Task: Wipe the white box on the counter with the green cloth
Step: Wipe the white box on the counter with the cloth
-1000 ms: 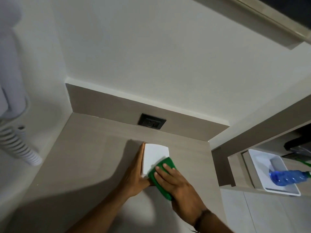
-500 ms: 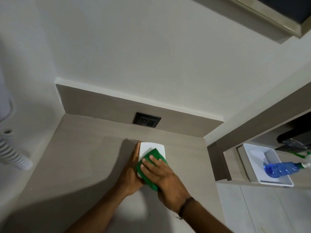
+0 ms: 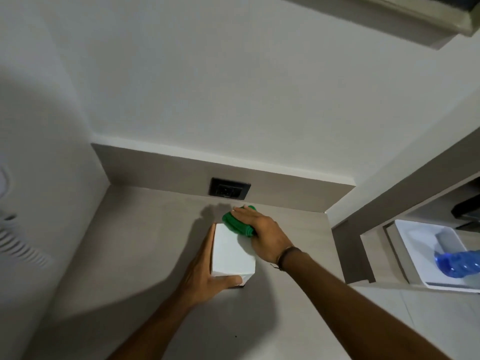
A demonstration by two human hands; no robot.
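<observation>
The white box (image 3: 232, 252) stands on the tabletop (image 3: 135, 245). The left hand (image 3: 205, 271) holds its left side, with the thumb across the near edge. The right hand (image 3: 262, 229) presses the green cloth (image 3: 235, 223) flat on the far right corner of the box. A black socket (image 3: 230, 188) is in the panel behind, and a white tray (image 3: 415, 245) with a blue bottle (image 3: 457, 263) stands at the right.

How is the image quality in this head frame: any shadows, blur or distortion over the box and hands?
Head view: wide-angle bending curves the walls; the box top is bright and evenly lit, both hands sharp. Arm shadows fall left across the counter; the cloth and right hand shadow falls toward the socket. Left edge, a coiled white thing is blurred. No glare.
</observation>
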